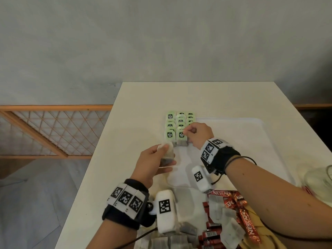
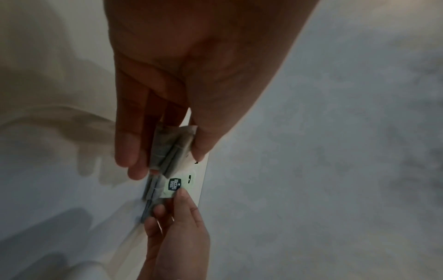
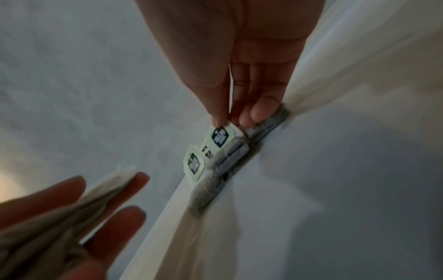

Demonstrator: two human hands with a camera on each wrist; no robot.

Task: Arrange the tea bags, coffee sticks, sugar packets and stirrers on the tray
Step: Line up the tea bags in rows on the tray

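At the far left corner of a white tray on a cream table, tea bags with pale green tags lie in three neat columns, each overlapping the one behind it so the tags face up, probably so the labels can be read. The right hand reaches into the nearest part of the block; in the right wrist view its thumb and fingers pinch the green tag of a tea bag in the front row, seemingly setting it down or squaring it with its neighbours. The left hand hovers just in front of the rows, its thumb and fingers gripping a small stack of loose tea bags, held close, it seems, as a ready supply for the right hand.

Nearer the person, at the bottom of the head view, lie the items not yet sorted: a heap of red coffee sticks and more unplaced tea bags scattered among them. A clear container stands at the right edge; what it holds cannot be made out. No sugar packets or stirrers can be told apart in these views.

Most of the tray is bare, so the task looks to be in its early part, with only tea bags laid out so far
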